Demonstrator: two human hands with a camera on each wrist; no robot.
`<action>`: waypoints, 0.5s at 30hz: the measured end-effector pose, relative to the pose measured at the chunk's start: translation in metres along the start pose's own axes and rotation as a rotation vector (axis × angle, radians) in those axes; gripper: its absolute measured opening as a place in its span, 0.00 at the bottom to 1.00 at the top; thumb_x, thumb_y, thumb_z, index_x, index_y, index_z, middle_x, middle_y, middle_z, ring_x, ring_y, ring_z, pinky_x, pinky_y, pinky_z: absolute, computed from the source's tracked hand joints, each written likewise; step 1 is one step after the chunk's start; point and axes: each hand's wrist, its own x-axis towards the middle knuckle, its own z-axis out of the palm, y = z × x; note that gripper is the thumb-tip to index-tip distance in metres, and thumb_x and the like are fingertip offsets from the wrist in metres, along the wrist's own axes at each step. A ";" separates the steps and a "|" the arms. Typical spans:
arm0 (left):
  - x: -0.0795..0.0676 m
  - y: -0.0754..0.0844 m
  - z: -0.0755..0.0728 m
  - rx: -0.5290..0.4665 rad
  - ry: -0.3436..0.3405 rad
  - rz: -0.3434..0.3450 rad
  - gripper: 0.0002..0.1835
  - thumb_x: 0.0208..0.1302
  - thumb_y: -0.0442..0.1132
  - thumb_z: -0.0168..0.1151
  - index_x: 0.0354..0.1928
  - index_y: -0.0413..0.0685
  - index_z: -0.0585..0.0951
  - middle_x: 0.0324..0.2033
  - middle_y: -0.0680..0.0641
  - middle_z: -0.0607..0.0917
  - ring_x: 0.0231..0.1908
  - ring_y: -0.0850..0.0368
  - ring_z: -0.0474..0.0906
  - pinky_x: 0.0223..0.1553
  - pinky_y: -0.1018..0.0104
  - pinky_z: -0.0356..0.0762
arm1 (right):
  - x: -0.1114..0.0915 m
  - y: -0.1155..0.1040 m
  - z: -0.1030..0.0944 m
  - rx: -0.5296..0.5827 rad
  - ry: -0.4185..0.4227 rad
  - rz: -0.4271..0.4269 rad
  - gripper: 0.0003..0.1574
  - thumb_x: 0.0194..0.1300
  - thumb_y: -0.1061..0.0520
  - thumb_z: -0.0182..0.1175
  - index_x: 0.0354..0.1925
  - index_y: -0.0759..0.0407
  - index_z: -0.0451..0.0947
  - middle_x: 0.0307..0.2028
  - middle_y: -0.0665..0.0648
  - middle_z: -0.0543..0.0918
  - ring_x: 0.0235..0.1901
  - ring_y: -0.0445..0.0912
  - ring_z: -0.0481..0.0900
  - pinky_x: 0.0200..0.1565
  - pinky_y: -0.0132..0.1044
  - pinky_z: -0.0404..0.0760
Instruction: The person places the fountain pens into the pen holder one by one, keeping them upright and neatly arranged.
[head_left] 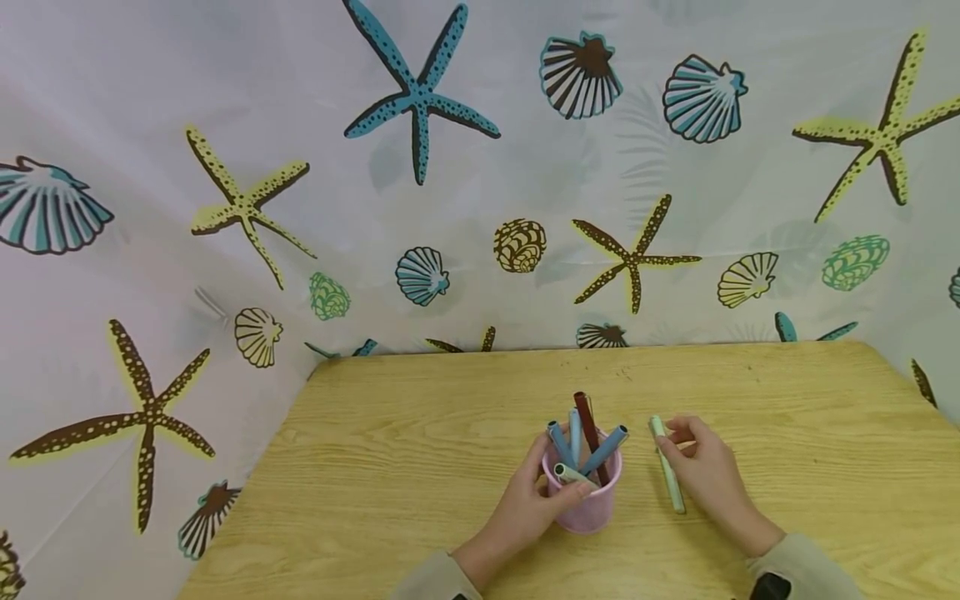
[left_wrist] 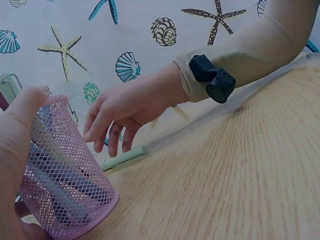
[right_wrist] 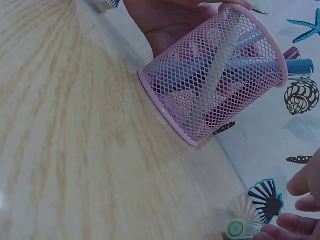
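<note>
My left hand [head_left: 525, 497] grips a pink mesh pen cup [head_left: 588, 518], its thumb along the near side and its fingers around the far left. Inside the cup stand a dark red pen [head_left: 585, 412], several blue pens [head_left: 606, 448] and a pale green pen [head_left: 572, 475]. To the right of the cup, another pale green pen [head_left: 672, 479] lies on the table. Over that pen is my right hand [head_left: 708, 471], fingers loosely bent, with fingertips right at its upper end. In the left wrist view the right hand's fingers [left_wrist: 114, 137] hang just above the pen.
The wood-grain table [head_left: 390, 467] extends to both sides of the hands. Behind and left of it hangs a pale cloth [head_left: 465, 183] printed with starfish and shells. A black camera [left_wrist: 212, 77] is strapped on the right wrist.
</note>
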 end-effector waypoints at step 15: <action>0.001 -0.006 0.000 0.043 0.018 -0.007 0.36 0.61 0.41 0.63 0.69 0.60 0.58 0.64 0.47 0.64 0.63 0.43 0.59 0.55 0.46 0.66 | 0.011 0.004 0.003 -0.205 -0.118 0.114 0.26 0.62 0.53 0.59 0.46 0.77 0.71 0.33 0.66 0.80 0.29 0.50 0.77 0.27 0.40 0.76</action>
